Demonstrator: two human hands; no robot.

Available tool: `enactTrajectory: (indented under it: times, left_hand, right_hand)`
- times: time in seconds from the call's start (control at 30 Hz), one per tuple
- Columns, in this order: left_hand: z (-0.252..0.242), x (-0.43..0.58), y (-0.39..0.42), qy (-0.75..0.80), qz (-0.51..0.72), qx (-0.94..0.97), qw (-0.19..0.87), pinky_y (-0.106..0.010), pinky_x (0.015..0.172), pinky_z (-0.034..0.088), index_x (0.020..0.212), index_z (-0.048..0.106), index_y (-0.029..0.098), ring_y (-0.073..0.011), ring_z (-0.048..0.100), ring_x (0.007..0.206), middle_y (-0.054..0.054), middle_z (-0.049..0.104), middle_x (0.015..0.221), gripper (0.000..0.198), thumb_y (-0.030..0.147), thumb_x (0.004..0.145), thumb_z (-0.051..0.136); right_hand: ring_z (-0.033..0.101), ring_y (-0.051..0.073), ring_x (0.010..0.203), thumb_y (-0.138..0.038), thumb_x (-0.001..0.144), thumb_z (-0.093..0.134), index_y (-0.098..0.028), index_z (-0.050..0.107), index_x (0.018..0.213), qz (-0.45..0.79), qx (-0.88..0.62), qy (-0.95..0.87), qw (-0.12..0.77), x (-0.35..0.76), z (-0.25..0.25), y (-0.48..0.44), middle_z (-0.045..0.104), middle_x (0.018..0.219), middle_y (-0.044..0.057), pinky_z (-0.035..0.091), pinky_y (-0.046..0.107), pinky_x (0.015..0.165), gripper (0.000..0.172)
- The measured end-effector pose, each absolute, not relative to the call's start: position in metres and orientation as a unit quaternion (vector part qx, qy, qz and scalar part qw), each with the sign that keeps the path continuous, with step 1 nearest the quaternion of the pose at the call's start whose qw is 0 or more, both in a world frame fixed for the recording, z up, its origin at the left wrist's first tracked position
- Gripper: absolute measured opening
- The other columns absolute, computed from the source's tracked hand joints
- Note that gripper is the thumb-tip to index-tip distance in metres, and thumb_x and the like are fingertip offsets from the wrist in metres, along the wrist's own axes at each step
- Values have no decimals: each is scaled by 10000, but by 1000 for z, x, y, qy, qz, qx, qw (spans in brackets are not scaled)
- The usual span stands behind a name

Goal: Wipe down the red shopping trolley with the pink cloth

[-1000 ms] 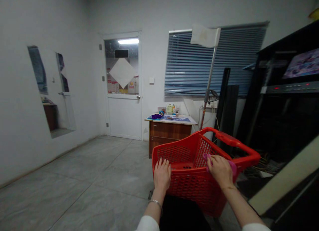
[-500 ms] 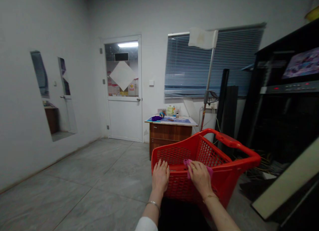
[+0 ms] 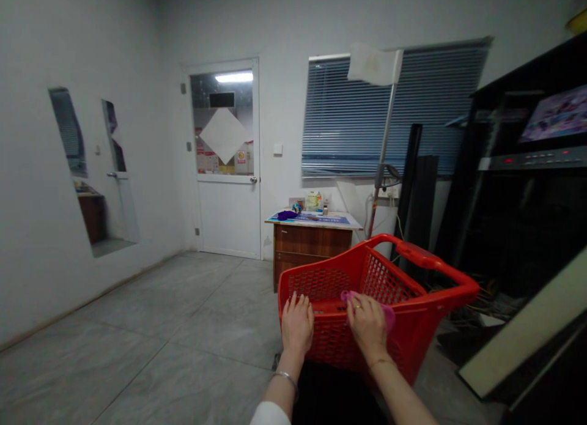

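Note:
A red plastic shopping cart [image 3: 422, 318] with perforated sides stands right in front of me, its handle toward the right. My left hand [image 3: 297, 326] is curled over the near rim at the left end, fingertips reaching inside. Farther right along the same rim, my right hand [image 3: 367, 324] presses a pink cloth [image 3: 389, 317] against the edge. Part of the cloth sticks out on both sides of that hand; the rest is hidden under the palm.
Beyond the cart is a brown wooden cabinet [image 3: 312, 240] with a purple cloth [image 3: 287, 215] and small bottles on top. A door [image 3: 229, 217] is in the far wall, a mirror [image 3: 98, 186] at left. Black panels and a rack [image 3: 513, 199] with a screen stand at right.
The pink cloth has shifted slightly to the right along the rim with my right hand on it. My left hand keeps its place on the rim. The view has moved a little.

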State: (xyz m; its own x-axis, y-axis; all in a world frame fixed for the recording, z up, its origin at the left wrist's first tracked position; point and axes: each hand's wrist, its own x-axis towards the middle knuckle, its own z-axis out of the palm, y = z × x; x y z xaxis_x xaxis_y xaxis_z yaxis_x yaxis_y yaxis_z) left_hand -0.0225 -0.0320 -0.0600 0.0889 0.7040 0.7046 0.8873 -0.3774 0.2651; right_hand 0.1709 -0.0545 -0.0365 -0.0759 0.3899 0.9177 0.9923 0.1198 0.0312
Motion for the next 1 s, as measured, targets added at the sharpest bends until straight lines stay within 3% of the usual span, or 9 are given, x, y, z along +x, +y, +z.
enactTrajectory:
  times: [0.2,0.5,0.6,1.0]
  left_hand:
    - [-62,-29,-27,-531,-389,-743,120,-450,1091,408,1204,665,190,-248,505,1300,-47,652,1277,368,209,975,377]
    - [-67,-28,-21,-529,-416,-732,108,-466,1090,405,1191,673,192,-248,508,1298,-47,660,1265,366,205,969,382]
    - [-66,-25,-24,-538,-420,-723,106,-474,1087,402,1175,684,195,-260,509,1295,-44,665,1257,368,202,967,381]
    - [-59,-27,-31,-543,-385,-739,105,-449,1091,405,1199,671,189,-244,500,1304,-46,653,1276,359,181,958,404]
  right_hand:
    - [567,195,949,-193,921,463,-205,694,1015,-328,-520,-662,429,102,-49,-49,699,993,71,422,356,904,250]
    - [576,183,906,-257,912,518,-170,719,912,-412,-525,-665,336,264,-1,-64,710,946,69,421,326,885,220]
    - [571,195,941,-257,907,519,-169,713,914,-425,-531,-645,347,276,1,-67,707,982,76,406,342,922,213]
    - [568,188,982,-195,923,473,-191,699,993,-346,-508,-648,449,99,-51,-50,707,1007,54,409,360,959,236]
